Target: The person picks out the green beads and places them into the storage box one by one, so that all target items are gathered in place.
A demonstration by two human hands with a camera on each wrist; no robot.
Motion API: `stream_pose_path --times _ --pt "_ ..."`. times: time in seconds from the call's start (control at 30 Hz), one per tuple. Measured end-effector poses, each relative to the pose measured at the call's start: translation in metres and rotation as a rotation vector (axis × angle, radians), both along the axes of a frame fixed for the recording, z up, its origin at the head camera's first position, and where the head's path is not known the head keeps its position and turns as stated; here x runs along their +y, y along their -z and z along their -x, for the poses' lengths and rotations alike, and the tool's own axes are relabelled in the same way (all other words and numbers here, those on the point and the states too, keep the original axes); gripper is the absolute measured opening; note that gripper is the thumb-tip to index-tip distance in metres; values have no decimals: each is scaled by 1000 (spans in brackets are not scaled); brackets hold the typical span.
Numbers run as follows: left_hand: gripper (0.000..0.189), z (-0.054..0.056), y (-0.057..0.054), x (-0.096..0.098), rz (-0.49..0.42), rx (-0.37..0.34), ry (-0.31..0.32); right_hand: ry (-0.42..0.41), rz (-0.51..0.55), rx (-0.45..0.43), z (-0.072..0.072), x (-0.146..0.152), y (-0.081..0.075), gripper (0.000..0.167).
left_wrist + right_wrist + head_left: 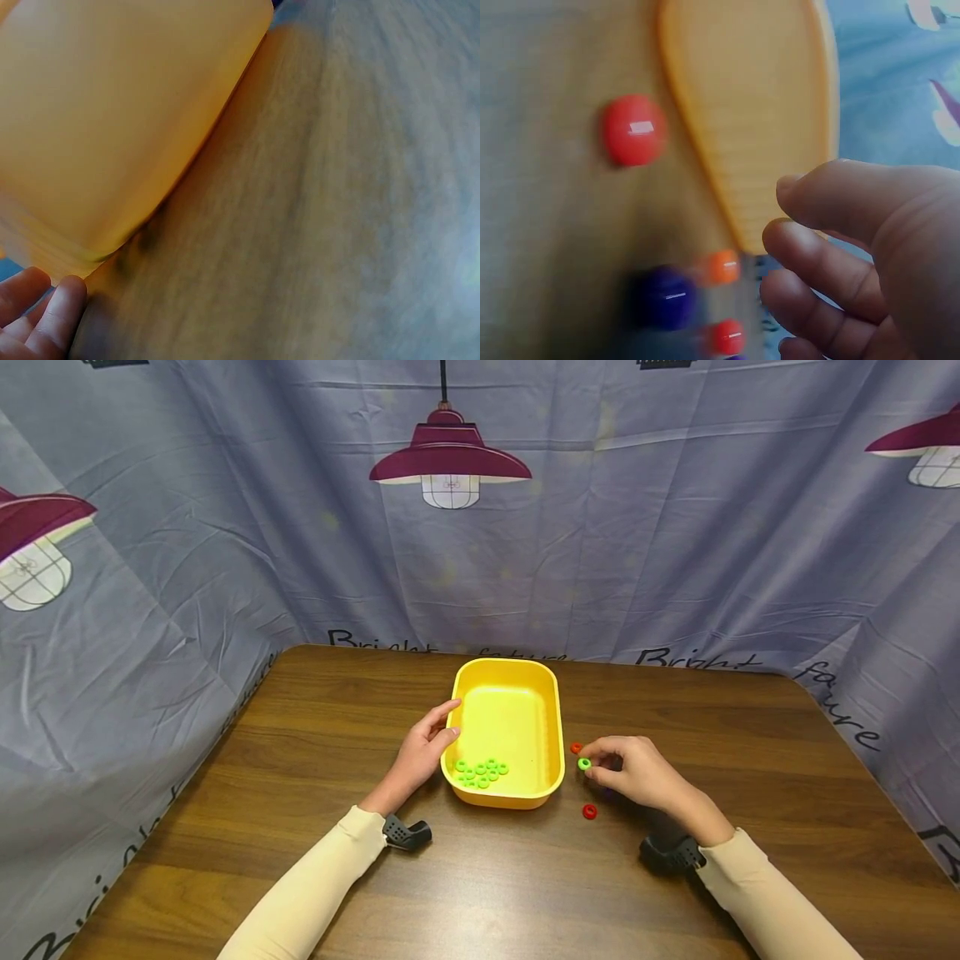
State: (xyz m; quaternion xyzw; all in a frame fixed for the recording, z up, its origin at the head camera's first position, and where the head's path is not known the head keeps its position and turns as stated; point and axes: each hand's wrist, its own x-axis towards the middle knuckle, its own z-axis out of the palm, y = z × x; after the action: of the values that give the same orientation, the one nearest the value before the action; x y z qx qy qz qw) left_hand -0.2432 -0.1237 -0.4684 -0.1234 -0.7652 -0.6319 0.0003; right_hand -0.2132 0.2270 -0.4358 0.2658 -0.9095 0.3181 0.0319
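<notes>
A yellow rectangular tray stands on the table with several green rings at its near left corner. My left hand holds the tray's left side, thumb and forefinger at the rim. In the left wrist view, fingertips touch the tray's edge. To the right of the tray, my right hand pinches a green ring between thumb and forefinger. In the right wrist view that ring is hidden behind the fingers. A red ring lies in front of this hand.
Near the right hand lie an orange-red ring and a dark purple one; the right wrist view also has a small orange ring and a small red one. Behind the wooden table hangs a grey-blue curtain.
</notes>
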Motion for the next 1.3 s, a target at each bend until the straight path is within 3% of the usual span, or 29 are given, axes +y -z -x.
stream_pose_path --times 0.23,0.47,0.97,1.3 --pt "49 0 0 -1 12 4 -1 42 35 51 11 -10 -22 18" --pt "50 0 2 0 9 1 6 41 86 36 18 -30 -33 17" --pt "50 -1 0 0 -3 7 12 -38 67 50 31 -81 -41 17" --pt "49 3 4 0 2 15 3 -110 10 41 33 -108 -36 16"
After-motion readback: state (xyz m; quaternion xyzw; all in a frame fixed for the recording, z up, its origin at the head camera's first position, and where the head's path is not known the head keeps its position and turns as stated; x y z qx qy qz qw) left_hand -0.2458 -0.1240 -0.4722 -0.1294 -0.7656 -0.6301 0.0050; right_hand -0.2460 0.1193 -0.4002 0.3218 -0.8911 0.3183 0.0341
